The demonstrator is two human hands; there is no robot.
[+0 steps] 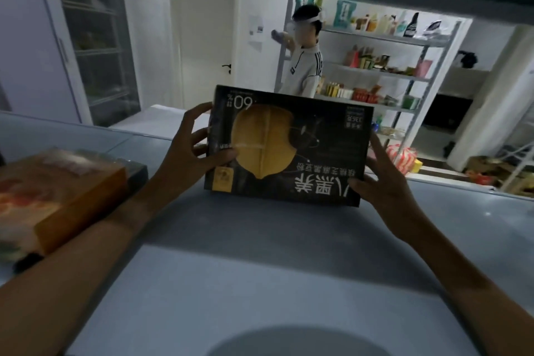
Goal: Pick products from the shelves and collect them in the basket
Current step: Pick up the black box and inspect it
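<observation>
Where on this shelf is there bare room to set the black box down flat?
The grey shelf is bare between the two forearms, from the black box toward the camera, and right of the right hand. The left side is crowded: the orange box lies beside the left hand. Both hands hold the black box upright by its ends.

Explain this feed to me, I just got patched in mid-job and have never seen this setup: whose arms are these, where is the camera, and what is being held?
There is no machine here. One wide-angle camera sits on a person's head and looks forward and down, so the two bare arms are the wearer's own. The left hand and the right hand grip opposite ends of a black box with a yellow picture, its print upside down to the camera, just above a grey shelf. An orange box lies on that shelf at the left. Beyond, another person stands by stocked shelves. No basket is in view.
</observation>
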